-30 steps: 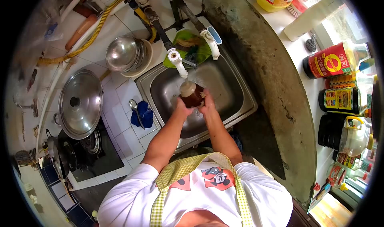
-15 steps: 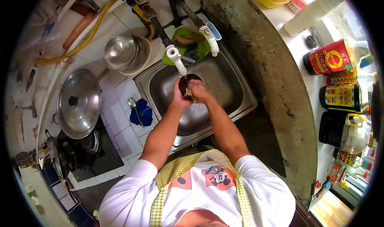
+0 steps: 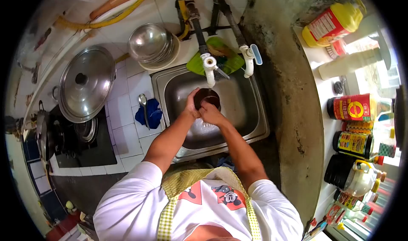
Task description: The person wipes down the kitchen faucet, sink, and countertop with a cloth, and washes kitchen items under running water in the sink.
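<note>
Under the white tap (image 3: 209,69), a dark reddish-brown bowl (image 3: 212,95) is held over the sink (image 3: 246,126). My left hand (image 3: 193,104) grips the bowl's left side. At its near rim, my right hand (image 3: 211,113) reaches in with curled fingers; whatever they hold is hidden. Splashing water shows in the basin just below my hands.
Behind the sink lies a green basin (image 3: 227,56) below a second tap (image 3: 248,60). Stacked metal bowls (image 3: 148,41), a spoon (image 3: 143,107) and a blue cloth (image 3: 153,114) are on the left counter, beside a lidded pot (image 3: 87,86). Bottles (image 3: 352,107) line the right ledge.
The view has shifted. My right hand has moved to the bowl's near rim, and a tan, rough-looking thing seen by it earlier is out of sight. My left hand still holds the bowl.
</note>
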Motion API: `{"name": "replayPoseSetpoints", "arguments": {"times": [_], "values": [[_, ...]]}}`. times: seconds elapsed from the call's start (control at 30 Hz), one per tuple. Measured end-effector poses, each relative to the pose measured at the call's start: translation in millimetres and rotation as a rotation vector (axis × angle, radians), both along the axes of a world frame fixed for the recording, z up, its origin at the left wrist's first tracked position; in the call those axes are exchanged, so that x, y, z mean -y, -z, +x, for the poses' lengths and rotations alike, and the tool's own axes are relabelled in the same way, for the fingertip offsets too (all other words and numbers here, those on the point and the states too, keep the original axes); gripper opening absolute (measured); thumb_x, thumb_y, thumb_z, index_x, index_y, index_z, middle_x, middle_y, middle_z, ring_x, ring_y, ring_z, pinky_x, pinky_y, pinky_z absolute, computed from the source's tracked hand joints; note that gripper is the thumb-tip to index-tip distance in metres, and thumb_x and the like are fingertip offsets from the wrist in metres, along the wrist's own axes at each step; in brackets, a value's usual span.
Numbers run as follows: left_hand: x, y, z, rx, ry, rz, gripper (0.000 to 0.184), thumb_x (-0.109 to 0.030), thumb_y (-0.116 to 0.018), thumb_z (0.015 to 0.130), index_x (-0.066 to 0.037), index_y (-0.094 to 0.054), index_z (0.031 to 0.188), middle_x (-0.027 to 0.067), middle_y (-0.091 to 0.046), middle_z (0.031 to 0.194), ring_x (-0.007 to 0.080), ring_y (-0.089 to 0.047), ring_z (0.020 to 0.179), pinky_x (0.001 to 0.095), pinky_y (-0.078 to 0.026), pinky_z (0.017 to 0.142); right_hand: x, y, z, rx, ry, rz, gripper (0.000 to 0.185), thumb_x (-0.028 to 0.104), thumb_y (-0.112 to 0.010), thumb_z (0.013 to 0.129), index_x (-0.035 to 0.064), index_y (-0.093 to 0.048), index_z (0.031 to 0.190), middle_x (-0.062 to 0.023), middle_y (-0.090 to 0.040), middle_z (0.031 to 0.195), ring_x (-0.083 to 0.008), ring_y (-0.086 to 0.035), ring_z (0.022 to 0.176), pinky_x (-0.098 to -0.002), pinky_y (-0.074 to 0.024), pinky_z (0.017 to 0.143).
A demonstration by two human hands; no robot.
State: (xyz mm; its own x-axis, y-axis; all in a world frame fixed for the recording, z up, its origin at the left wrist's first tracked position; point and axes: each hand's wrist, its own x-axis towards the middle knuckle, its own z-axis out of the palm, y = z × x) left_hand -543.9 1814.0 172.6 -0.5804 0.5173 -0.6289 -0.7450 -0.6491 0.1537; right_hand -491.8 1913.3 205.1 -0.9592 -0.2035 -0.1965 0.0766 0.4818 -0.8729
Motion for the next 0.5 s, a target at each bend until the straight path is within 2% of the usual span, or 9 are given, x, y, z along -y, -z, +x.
{"name": "replayPoseSetpoints", "arguments": {"times": [0.03, 0.1, 0.17, 0.23, 0.3, 0.37, 0.4, 0.43, 0.5], "values": [[3.9, -1.4, -0.4, -0.029, 0.09, -0.026, 0.035, -0.04, -0.049, 0.076, -0.009, -0.059, 0.087, 0.0116, -0.062, 0.081, 0.0293, -0.059, 0.077, 0.0451, -0.044, 0.079, -2.7, -6.4, 4.1, 0.003, -0.011, -0.002, 0.02, 0.01, -0.042, 0.072, -0.0072, -0.05, 0.08, -0.0248, -0.055, 0.077, -0.0396, -0.055, 0.075, -0.0409, -0.0429, 0.066], [-1.7, -7.4, 1.5, 0.106, 0.095, -0.139, 0.033, -0.039, -0.049, 0.077, -0.01, -0.058, 0.087, 0.0112, -0.062, 0.083, 0.0293, -0.058, 0.079, 0.0451, -0.044, 0.079, -14.0, -14.7, 13.0, -0.031, -0.358, 0.329, 0.022, 0.008, -0.042, 0.071, -0.0062, -0.051, 0.085, -0.0257, -0.055, 0.08, -0.0386, -0.054, 0.081, -0.0411, -0.0423, 0.07], [-5.4, -20.0, -0.7, 0.185, 0.29, -0.241, 0.033, -0.038, -0.044, 0.08, -0.01, -0.058, 0.091, 0.0088, -0.061, 0.09, 0.0274, -0.057, 0.084, 0.0452, -0.043, 0.08, -21.1, -1.5, 10.5, -0.099, -0.4, 0.364, 0.025, 0.008, -0.045, 0.069, -0.0073, -0.051, 0.088, -0.0258, -0.055, 0.079, -0.0368, -0.055, 0.082, -0.0402, -0.0432, 0.071], [-1.2, -16.7, -0.5, 0.226, 0.241, -0.254, 0.035, -0.041, -0.045, 0.079, -0.011, -0.057, 0.094, 0.0084, -0.06, 0.094, 0.0255, -0.056, 0.089, 0.0446, -0.041, 0.082, -24.0, 0.6, 10.2, -0.105, -0.104, -0.002, 0.023, 0.008, -0.046, 0.07, -0.0071, -0.052, 0.086, -0.0199, -0.057, 0.078, -0.0298, -0.057, 0.075, -0.0366, -0.0455, 0.068], [1.6, -18.3, 9.2, 0.068, 0.214, -0.176, 0.04, -0.045, -0.046, 0.078, -0.011, -0.057, 0.097, 0.0085, -0.06, 0.094, 0.0248, -0.056, 0.089, 0.0446, -0.041, 0.082, -25.2, 2.7, -1.9, 0.229, 0.156, -0.184, 0.017, 0.006, -0.045, 0.073, -0.0047, -0.054, 0.083, -0.0107, -0.057, 0.076, -0.0205, -0.056, 0.068, -0.0317, -0.0458, 0.064], [-5.2, -21.2, 15.2, 0.018, 0.135, -0.034, 0.045, -0.049, -0.048, 0.076, -0.01, -0.058, 0.097, 0.0087, -0.061, 0.091, 0.026, -0.057, 0.085, 0.044, -0.043, 0.08, -19.4, 6.4, -11.9, 0.462, 0.537, -1.052, 0.013, 0.004, -0.044, 0.071, -0.001, -0.052, 0.08, -0.0076, -0.056, 0.075, -0.0197, -0.056, 0.07, -0.0324, -0.0444, 0.067], [-8.0, -10.9, 11.0, 0.017, 0.039, 0.062, 0.045, -0.048, -0.049, 0.076, -0.009, -0.059, 0.096, 0.0093, -0.061, 0.09, 0.0267, -0.058, 0.084, 0.0436, -0.043, 0.08, -7.3, 7.8, -11.5, 0.375, 0.48, -1.116, 0.01, 0.004, -0.042, 0.073, 0.0024, -0.049, 0.08, -0.0035, -0.053, 0.078, -0.0165, -0.054, 0.075, -0.0301, -0.043, 0.068], [-8.3, -0.4, 8.7, -0.014, -0.034, 0.143, 0.044, -0.048, -0.051, 0.076, -0.008, -0.059, 0.094, 0.0103, -0.061, 0.09, 0.0274, -0.058, 0.083, 0.0427, -0.044, 0.08, -0.7, 7.9, -10.3, 0.298, 0.433, -0.799, 0.011, 0.007, -0.045, 0.072, 0.0003, -0.047, 0.08, -0.0106, -0.055, 0.083, -0.0226, -0.055, 0.08, -0.0315, -0.0421, 0.07], [-9.0, -4.0, 4.4, -0.048, -0.117, 0.231, 0.044, -0.047, -0.052, 0.076, -0.007, -0.06, 0.091, 0.0112, -0.061, 0.089, 0.0282, -0.058, 0.083, 0.0417, -0.044, 0.08, -0.4, -14.5, -1.1, -0.022, 0.042, -0.025, 0.017, 0.01, -0.049, 0.07, -0.0021, -0.046, 0.081, -0.0202, -0.054, 0.087, -0.0341, -0.053, 0.085, -0.0368, -0.0413, 0.073]]}}
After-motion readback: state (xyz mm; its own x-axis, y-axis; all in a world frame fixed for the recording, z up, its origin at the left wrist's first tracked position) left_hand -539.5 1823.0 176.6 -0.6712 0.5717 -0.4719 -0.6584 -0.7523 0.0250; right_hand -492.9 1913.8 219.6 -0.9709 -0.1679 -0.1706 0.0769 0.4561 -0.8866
